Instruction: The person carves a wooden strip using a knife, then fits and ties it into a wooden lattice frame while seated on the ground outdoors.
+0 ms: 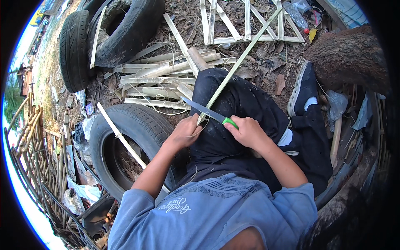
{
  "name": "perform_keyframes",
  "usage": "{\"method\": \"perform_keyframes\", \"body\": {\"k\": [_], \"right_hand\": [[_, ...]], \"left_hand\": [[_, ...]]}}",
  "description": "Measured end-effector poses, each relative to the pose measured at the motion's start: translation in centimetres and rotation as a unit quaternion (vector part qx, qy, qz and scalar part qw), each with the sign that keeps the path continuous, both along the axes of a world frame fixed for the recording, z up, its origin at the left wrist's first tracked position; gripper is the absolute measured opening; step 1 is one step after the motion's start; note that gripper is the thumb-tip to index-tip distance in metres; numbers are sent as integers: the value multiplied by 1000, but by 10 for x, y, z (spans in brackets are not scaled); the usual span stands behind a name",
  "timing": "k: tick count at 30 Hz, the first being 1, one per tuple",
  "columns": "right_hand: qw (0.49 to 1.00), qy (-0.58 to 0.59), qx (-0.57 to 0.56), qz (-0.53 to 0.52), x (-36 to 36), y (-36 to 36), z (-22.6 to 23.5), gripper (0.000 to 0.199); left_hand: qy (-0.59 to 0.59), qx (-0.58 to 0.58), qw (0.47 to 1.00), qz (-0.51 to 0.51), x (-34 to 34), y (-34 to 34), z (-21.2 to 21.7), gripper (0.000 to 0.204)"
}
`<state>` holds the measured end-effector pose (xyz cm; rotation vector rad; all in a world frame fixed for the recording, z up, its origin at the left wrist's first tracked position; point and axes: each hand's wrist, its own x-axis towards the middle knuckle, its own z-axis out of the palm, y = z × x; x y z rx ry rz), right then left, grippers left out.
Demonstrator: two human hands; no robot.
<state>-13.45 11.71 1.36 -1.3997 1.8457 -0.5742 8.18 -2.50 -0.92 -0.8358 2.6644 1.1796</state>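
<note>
Over my raised knee, my left hand (185,131) is closed round the near end of a long pale-green bamboo strip (241,58), which slants away up to the right. My right hand (246,131) grips the bright green handle of a knife (211,113). The blade points left and lies across the strip just beyond my left fingers. Thin curled fibres hang by my left hand. Whether the edge has cut into the strip cannot be made out.
Split bamboo pieces (156,81) lie piled beyond my knee. A bamboo frame (254,39) rests on the leaf-strewn ground at the far side. Tyres (143,121) stand at my left, one bearing a strip. A thick tree trunk (348,54) is at the right, a stick fence (35,154) far left.
</note>
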Motion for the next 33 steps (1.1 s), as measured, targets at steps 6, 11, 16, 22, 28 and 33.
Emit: {"method": "perform_keyframes", "body": {"k": [6,11,16,22,28,33], "right_hand": [[996,-17,-35,-86,9,0,-1,40],[996,-17,-24,-88,20,5,-4,39],[993,-72,-9,-93,16,9,-5,40],[995,-47,-24,-87,21,15,-12,40],[986,-83,-54,-133,17,15,-17,38],[994,-89,-28,-58,16,21,-21,38]], "left_hand": [[6,24,1000,14,-1,0,0,17],[44,1,999,15,3,1,-5,19],[17,14,1000,19,4,1,-12,27],[39,8,998,43,3,7,-7,22],[70,9,996,57,6,9,-10,22],[94,19,993,70,9,10,-13,26]]}}
